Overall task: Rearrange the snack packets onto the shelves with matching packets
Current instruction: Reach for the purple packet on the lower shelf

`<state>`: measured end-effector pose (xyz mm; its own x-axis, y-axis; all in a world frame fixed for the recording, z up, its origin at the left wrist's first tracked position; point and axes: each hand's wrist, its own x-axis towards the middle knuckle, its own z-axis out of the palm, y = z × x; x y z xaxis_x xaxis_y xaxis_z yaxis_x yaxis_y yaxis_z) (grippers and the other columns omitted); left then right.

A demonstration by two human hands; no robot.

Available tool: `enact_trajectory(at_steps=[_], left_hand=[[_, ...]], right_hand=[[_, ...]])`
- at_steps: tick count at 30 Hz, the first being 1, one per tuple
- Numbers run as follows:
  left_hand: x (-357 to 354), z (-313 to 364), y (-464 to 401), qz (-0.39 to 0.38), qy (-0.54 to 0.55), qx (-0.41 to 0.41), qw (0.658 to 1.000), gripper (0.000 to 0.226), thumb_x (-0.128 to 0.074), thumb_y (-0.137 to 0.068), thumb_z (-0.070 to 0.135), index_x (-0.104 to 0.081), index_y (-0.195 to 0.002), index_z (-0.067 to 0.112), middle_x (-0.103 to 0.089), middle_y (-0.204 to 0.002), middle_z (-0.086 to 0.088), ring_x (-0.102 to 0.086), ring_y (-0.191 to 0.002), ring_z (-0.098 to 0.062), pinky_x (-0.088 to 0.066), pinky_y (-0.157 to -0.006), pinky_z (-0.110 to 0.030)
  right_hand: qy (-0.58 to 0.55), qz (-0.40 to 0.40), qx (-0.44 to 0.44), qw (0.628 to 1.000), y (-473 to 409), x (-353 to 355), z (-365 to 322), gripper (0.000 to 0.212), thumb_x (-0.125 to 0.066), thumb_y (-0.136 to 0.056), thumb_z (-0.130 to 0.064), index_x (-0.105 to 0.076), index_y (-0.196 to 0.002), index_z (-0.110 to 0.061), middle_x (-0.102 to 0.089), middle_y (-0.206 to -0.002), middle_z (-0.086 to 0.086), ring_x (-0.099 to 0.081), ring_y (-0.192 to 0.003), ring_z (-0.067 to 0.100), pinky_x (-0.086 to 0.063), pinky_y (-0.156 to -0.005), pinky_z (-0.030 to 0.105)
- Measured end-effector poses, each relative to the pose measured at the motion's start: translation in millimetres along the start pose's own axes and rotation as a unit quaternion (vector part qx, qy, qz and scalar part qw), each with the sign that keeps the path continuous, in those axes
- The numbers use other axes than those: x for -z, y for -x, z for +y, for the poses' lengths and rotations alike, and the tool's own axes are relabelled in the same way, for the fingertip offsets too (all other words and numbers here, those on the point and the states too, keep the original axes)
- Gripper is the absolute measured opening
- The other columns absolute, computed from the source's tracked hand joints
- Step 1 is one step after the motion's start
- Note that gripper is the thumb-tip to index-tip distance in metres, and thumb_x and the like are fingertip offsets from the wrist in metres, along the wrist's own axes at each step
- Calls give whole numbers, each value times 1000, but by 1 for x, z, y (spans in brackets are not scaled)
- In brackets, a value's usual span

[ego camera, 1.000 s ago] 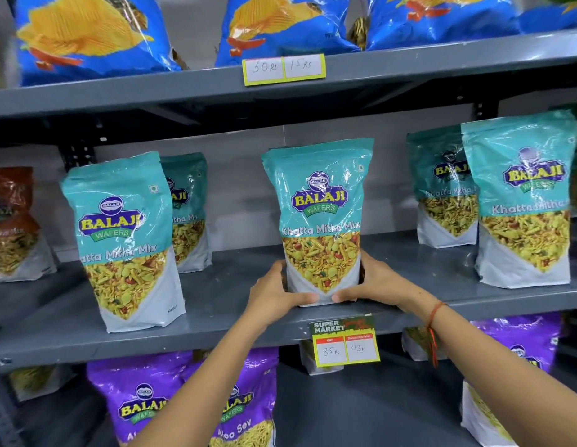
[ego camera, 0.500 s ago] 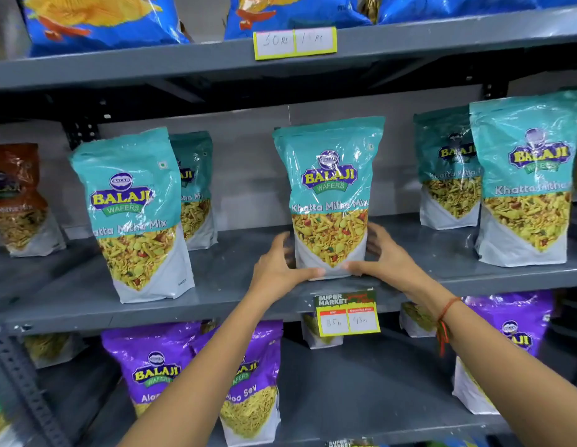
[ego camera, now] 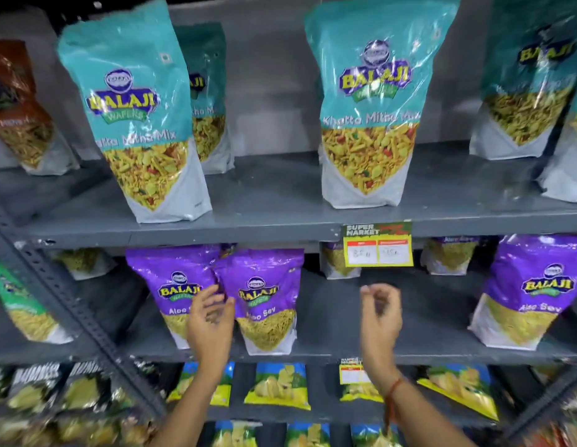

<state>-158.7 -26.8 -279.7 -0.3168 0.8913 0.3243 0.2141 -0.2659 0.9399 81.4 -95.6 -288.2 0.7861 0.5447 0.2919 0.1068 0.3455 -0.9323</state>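
A teal Khatta Mitha Mix packet (ego camera: 367,101) stands upright on the grey upper shelf (ego camera: 274,201), with nothing touching it. More teal packets stand at the left (ego camera: 132,108) and far right (ego camera: 525,85). One shelf down, two purple Aloo Sev packets (ego camera: 264,295) overlap each other. My left hand (ego camera: 210,314) hovers in front of them, fingers apart and empty. My right hand (ego camera: 379,311) hangs in front of the gap to their right, fingers loosely curled and holding nothing.
A brown packet (ego camera: 16,104) stands at the far left of the teal shelf. Another purple packet (ego camera: 529,295) stands at the right. A price tag (ego camera: 377,245) hangs on the shelf edge. Yellow-green chip packets (ego camera: 277,385) fill the shelf below. A slotted grey upright (ego camera: 74,308) runs diagonally at left.
Both hands have let go of the middle teal packet, which stays standing, and dropped to the purple-packet shelf. The camera has tilted down and moved closer.
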Motion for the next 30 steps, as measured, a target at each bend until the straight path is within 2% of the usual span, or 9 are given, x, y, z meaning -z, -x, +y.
enact_trajectory(at_steps=[3,6,8,10,14,16,19,25,30], left_hand=[[7,-65,-7,-103,-88,89,987,46,-74,-73,-7,-58,-115,4,-67,-104,-24,-65,-80,1,-50,-67,-7],[1,-94,-9,-243,-109,183,946,74,-80,-70,-3,-44,-133,7,-56,-118,-8,-59,-110,-26,-50,-88,-29],[-4,-101,-10,-269,-105,203,936,71,-80,-69,-5,-44,-127,12,-57,-111,-1,-58,-102,-24,-52,-84,-25],[-9,-107,-11,-290,-102,195,931,59,-85,-66,3,-50,-111,20,-62,-101,5,-61,-95,-23,-53,-70,-14],[-8,-119,-12,-276,-110,205,933,78,-85,-48,43,-54,-113,16,-70,-106,-8,-69,-98,-27,-58,-78,-29],[-9,-123,-9,-264,-117,193,938,84,-84,-45,50,-56,-117,17,-73,-107,-9,-71,-97,-23,-58,-84,-37],[-15,-119,-4,-257,-131,168,943,78,-86,-51,52,-57,-118,27,-74,-103,-2,-71,-93,-14,-59,-83,-36],[-61,-96,17,-281,-131,137,941,61,-88,-56,43,-61,-108,26,-78,-92,5,-72,-81,-1,-56,-73,-20],[-115,-84,39,-300,-143,98,938,50,-87,-58,48,-58,-96,32,-76,-79,14,-69,-75,9,-57,-71,-21]], right_hand=[[73,-142,-104,982,18,-29,54,33,-75,-82,-9,-55,-98,-28,-62,-98,3,-58,-82,15,-46,-70,11],[155,-356,-176,905,23,-56,93,74,-86,-67,-12,-46,-129,-21,-56,-125,2,-58,-111,17,-49,-90,21],[219,-432,-183,855,27,-65,110,86,-85,-60,-18,-41,-134,-22,-56,-131,5,-57,-117,20,-51,-94,36],[264,-469,-177,824,28,-69,120,83,-84,-62,-20,-42,-133,-19,-61,-124,5,-61,-112,22,-52,-90,40],[273,-456,-169,830,29,-73,133,81,-76,-60,-30,-45,-134,-17,-68,-117,7,-66,-107,27,-54,-86,42],[271,-447,-161,837,27,-73,135,81,-77,-59,-34,-46,-134,-21,-70,-116,4,-68,-104,26,-55,-86,41],[268,-446,-148,841,20,-67,142,82,-76,-56,-44,-47,-132,-29,-72,-116,-2,-70,-102,21,-56,-87,44],[267,-419,-153,854,-17,-22,163,73,-82,-53,-44,-49,-118,-42,-73,-110,-8,-71,-98,14,-57,-87,47],[286,-368,-164,870,-55,24,138,65,-86,-62,-25,-51,-116,-29,-72,-107,-3,-71,-96,17,-58,-88,44]])
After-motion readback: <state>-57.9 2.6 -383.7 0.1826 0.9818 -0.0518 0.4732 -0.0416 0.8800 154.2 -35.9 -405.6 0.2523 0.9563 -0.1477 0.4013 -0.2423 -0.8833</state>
